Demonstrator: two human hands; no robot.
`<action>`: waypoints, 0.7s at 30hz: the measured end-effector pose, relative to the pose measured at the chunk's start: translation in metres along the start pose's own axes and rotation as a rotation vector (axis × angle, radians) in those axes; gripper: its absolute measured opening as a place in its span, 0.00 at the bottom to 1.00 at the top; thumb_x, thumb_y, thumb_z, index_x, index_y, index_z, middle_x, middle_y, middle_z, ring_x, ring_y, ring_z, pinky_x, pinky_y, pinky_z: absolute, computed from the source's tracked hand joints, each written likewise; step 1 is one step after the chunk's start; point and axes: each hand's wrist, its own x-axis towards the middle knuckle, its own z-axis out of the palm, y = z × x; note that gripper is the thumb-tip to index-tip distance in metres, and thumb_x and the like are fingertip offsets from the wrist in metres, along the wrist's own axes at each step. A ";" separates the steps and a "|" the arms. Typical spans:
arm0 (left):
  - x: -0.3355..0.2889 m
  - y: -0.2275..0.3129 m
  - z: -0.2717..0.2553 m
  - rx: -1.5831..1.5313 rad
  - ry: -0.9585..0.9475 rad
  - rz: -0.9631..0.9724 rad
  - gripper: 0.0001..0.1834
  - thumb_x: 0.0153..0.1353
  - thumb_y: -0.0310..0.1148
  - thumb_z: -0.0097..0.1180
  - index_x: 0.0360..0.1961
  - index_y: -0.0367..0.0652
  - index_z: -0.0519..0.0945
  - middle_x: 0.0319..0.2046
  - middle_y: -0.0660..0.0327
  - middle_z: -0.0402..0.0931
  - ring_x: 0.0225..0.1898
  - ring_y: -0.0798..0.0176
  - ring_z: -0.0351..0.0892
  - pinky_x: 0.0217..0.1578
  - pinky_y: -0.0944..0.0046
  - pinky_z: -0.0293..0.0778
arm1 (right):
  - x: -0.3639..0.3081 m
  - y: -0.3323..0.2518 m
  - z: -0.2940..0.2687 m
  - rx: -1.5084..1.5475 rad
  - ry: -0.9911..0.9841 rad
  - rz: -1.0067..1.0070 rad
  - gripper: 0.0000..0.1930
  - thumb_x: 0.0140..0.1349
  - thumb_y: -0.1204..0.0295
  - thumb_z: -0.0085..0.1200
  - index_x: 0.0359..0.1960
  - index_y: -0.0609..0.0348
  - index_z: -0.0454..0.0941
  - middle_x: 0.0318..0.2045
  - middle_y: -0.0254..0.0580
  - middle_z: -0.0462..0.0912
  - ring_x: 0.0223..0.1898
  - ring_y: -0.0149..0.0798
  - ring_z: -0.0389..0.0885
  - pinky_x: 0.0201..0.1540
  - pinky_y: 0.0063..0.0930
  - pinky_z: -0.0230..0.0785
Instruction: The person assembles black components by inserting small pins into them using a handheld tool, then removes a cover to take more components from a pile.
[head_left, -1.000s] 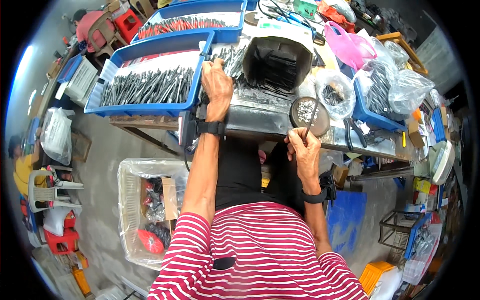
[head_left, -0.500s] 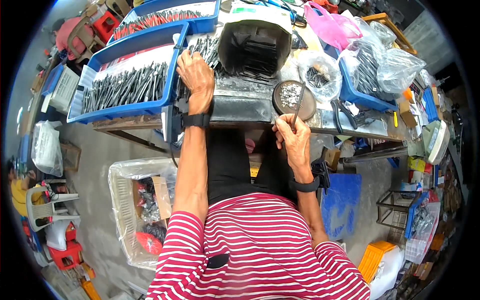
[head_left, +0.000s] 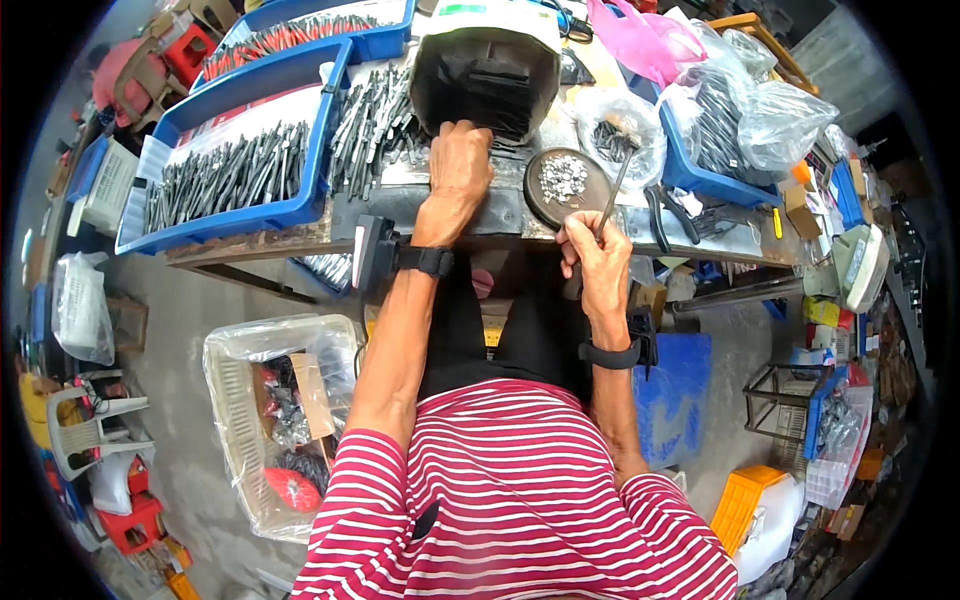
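Note:
My left hand (head_left: 461,172) is at the lower lip of a tilted, open-mouthed container (head_left: 548,85) of dark slender pieces. Its fingers are curled together and the tips are hidden, so what they hold does not show. In my right hand (head_left: 598,252), thumb and fingers pinch a thin dark rod-like tool (head_left: 622,175), its thicker end below the palm. That hand is at the bench edge, just below a round brown dish (head_left: 537,205) holding small whitish bits (head_left: 563,178). Left of the container lies a loose pile of slender black-and-silver pieces (head_left: 372,125).
A blue tray (head_left: 225,232) of black pen-like pieces stands at the left, another with red ones behind it. To the right are a clear bag (head_left: 655,140), black-handled pliers (head_left: 657,220), a blue bin (head_left: 715,203) and a pink bag (head_left: 650,40). A plastic-lined crate (head_left: 225,400) sits below.
My left hand has gone right, from the loose pile to the container's mouth. My right hand still grips the rod-like tool, now leaning further right. The whole view has shifted slightly.

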 end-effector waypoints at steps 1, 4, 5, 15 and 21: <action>0.000 0.000 0.002 0.051 -0.025 0.005 0.11 0.40 0.18 0.50 0.26 0.40 0.80 0.28 0.53 0.73 0.35 0.51 0.70 0.38 0.58 0.69 | 0.001 -0.002 -0.002 0.015 0.017 0.003 0.07 0.56 0.72 0.49 0.27 0.64 0.71 0.20 0.37 0.74 0.16 0.22 0.65 0.15 0.15 0.59; 0.001 -0.001 0.004 0.119 -0.028 0.018 0.14 0.37 0.18 0.53 0.28 0.42 0.80 0.30 0.55 0.72 0.36 0.52 0.71 0.37 0.58 0.69 | 0.006 -0.002 -0.012 0.016 0.054 -0.022 0.07 0.56 0.72 0.49 0.27 0.65 0.72 0.20 0.37 0.74 0.16 0.22 0.65 0.14 0.15 0.59; 0.000 0.000 0.004 0.119 -0.047 0.002 0.15 0.35 0.19 0.55 0.30 0.43 0.79 0.31 0.56 0.72 0.36 0.53 0.71 0.37 0.58 0.69 | 0.008 -0.003 -0.015 0.022 0.074 -0.018 0.08 0.56 0.72 0.50 0.28 0.66 0.72 0.20 0.37 0.73 0.15 0.22 0.64 0.14 0.15 0.58; -0.004 -0.006 0.009 0.189 -0.042 0.049 0.14 0.36 0.22 0.57 0.29 0.43 0.73 0.29 0.58 0.70 0.37 0.53 0.68 0.34 0.54 0.65 | 0.018 0.003 -0.030 -0.349 0.182 -0.207 0.10 0.52 0.77 0.51 0.36 0.68 0.73 0.19 0.32 0.72 0.17 0.21 0.66 0.18 0.15 0.59; -0.012 0.000 -0.003 0.232 -0.020 0.091 0.17 0.36 0.20 0.55 0.32 0.42 0.70 0.30 0.58 0.70 0.38 0.54 0.68 0.36 0.56 0.62 | 0.016 0.000 -0.030 -0.800 0.117 -0.346 0.17 0.44 0.72 0.58 0.39 0.60 0.76 0.30 0.46 0.68 0.29 0.40 0.70 0.31 0.28 0.64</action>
